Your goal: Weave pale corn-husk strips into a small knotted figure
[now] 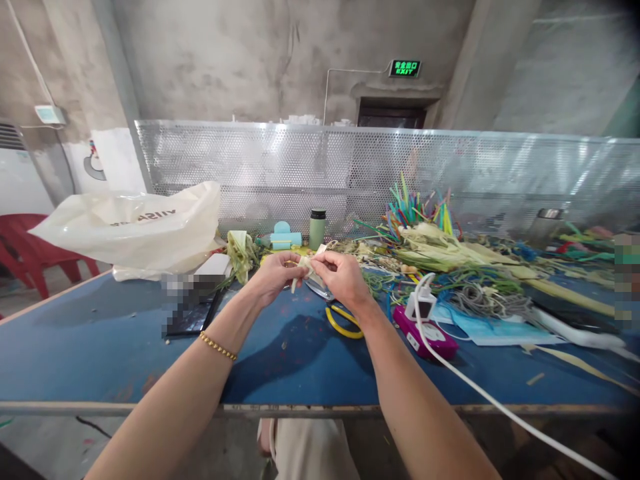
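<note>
Two hands pinch one thin, pale strip of dried leaf over the blue table.

Left hand (274, 275) and right hand (340, 277) each pinch an end of the pale leaf strip (309, 268), held up just above the blue table top (100, 347). Yellow-handled scissors (340, 319) lie right under the hands. It looks like the strip is being folded or twisted. A next fold would need a tight, careful pinch. More leaves (440, 250) lie piled to the right.
</note>
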Tool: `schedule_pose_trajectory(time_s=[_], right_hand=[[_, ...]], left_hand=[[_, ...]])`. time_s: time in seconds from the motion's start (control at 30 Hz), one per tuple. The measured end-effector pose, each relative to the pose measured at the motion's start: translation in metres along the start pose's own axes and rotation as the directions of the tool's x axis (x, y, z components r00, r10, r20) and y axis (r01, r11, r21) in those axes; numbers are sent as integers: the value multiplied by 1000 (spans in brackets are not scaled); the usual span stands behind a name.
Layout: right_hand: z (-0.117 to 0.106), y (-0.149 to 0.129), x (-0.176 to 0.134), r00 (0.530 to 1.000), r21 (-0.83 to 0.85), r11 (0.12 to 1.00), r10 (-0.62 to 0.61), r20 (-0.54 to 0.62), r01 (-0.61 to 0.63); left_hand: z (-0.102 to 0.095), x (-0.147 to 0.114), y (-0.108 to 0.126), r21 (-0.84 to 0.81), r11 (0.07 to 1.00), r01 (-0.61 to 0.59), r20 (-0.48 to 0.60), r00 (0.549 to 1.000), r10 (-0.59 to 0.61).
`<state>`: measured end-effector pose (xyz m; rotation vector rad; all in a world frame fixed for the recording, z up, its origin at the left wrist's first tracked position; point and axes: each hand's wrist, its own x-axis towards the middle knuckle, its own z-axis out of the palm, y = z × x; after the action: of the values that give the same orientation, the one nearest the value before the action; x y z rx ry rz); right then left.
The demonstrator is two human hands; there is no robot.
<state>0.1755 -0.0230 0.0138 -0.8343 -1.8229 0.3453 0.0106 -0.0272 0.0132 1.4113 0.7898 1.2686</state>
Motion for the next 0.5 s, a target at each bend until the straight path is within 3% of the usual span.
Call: schedule_pose_trajectory(time_s=[0.5], right_hand=[[1,-1,1,999,-42,999,27,-39,-29]], left_hand=[[1,-1,2,-130,991,32,37,999,-27]])
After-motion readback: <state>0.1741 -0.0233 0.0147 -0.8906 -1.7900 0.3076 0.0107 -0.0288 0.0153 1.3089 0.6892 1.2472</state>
